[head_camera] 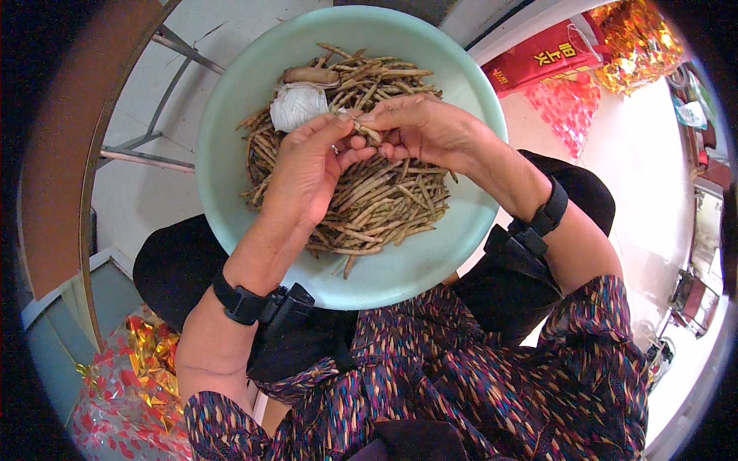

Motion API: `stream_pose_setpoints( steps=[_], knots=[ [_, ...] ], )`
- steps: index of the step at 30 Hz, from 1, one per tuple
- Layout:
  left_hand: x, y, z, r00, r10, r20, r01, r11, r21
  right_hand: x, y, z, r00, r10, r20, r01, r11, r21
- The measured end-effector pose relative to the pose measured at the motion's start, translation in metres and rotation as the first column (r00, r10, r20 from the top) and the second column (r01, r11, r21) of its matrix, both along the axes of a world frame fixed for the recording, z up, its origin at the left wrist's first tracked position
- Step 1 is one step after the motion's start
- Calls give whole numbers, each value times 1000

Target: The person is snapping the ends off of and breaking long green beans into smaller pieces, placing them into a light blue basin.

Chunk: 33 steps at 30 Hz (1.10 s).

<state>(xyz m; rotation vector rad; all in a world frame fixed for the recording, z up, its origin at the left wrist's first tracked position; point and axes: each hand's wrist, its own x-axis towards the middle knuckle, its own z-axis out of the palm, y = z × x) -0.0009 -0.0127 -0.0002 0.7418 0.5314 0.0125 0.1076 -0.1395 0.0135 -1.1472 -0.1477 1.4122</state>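
Observation:
A round pale green plastic basin (230,219) rests on my lap, holding a heap of dried bean-like pods (398,207). Above the heap my left hand (314,155) and my right hand (429,129) meet, fingertips nearly touching. Between them they pinch a small bundle of pale strands or pods (367,133); its exact form is partly hidden by the fingers. Just left of the fingers, a ball of white string (298,107) lies on the pods. Behind it is a brownish, oblong object (311,76), whose kind I cannot tell.
A brown board (63,144) with metal legs stands at the left. Red-patterned clear wrapping with gold foil (150,369) lies at lower left. At upper right are a red printed bag (548,55) and more gold foil (637,46) on the floor. Black bands circle both wrists.

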Motion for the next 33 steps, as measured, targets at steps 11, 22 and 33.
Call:
stream_pose_setpoints(
  steps=[11,22,33],
  knots=[
    [2,-2,3,999,-31,-31,33,995,99,4,-3,17,782,231,579,-157,972,-176],
    [3,-9,9,995,-23,-101,42,982,186,-1,-3,18,712,267,650,-230,963,-143],
    [5,-10,8,988,-23,-153,51,981,186,-7,-3,25,674,341,656,-242,940,-240]
  ],
)
